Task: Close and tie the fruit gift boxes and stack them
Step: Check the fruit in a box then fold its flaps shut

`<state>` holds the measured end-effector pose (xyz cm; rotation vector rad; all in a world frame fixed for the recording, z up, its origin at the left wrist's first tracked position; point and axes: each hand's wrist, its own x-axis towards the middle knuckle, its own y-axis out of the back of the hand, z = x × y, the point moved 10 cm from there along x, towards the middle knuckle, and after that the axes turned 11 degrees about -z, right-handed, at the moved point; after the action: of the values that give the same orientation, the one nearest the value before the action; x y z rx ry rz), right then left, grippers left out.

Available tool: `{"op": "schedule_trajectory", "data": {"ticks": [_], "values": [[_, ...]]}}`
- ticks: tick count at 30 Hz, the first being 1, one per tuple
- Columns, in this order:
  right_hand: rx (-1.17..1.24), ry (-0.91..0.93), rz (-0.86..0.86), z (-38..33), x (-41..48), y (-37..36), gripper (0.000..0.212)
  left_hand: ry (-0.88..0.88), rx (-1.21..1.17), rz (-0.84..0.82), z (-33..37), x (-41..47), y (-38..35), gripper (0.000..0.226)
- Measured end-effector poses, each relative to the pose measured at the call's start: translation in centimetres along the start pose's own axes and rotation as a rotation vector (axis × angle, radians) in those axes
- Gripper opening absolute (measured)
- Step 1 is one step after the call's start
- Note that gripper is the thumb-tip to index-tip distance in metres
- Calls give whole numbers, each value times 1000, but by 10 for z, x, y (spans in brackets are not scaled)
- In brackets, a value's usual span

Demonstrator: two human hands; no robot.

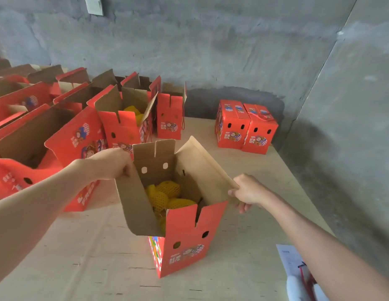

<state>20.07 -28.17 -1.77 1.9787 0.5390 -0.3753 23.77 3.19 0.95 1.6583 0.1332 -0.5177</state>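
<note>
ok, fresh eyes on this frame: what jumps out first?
The open red box at centre front stands out, yellow net-wrapped fruit showing inside, with the left hand gripping its left flap and the right hand pinching its right flap. Behind it on the left crowd more open red boxes, while two closed boxes stand side by side at far right.

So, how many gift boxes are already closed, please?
2: the left closed box and the right closed box stand side by side by the far wall. Others may be hidden behind open boxes.
</note>
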Motion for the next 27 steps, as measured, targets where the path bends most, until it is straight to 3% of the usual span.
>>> {"op": "schedule_trajectory", "data": {"ticks": [3, 5, 8, 9, 11, 12, 15, 20, 24, 27], "values": [[-71, -7, 29, 10, 6, 16, 15, -60, -34, 123, 8, -23, 0, 40], [-172, -13, 45, 9, 11, 32, 13, -123, -86, 151, 22, -31, 2, 38], [-283, -31, 119, 9, 14, 54, 29, -243, -228, 196, 45, -46, 9, 24], [-309, -25, 166, 7, 13, 61, 31, -278, -304, 193, 52, -51, 8, 20], [-282, 20, 270, 5, 10, 69, 25, -305, -368, 116, 66, -58, -2, 33], [-238, 54, 311, 7, 8, 72, 19, -312, -298, 89, 75, -59, -6, 35], [10, 101, 387, 26, -1, 74, 39, -315, -22, 165, 97, -65, -4, 26], [299, 190, 391, 45, -6, 58, 17, -420, -111, 362, 132, -86, 10, 23], [486, 276, 314, 42, -2, 40, 49, -484, -212, 271, 164, -91, -4, 28], [765, 304, 178, 52, 3, 16, 64, -473, -291, 203, 166, -92, -11, 51]]}}
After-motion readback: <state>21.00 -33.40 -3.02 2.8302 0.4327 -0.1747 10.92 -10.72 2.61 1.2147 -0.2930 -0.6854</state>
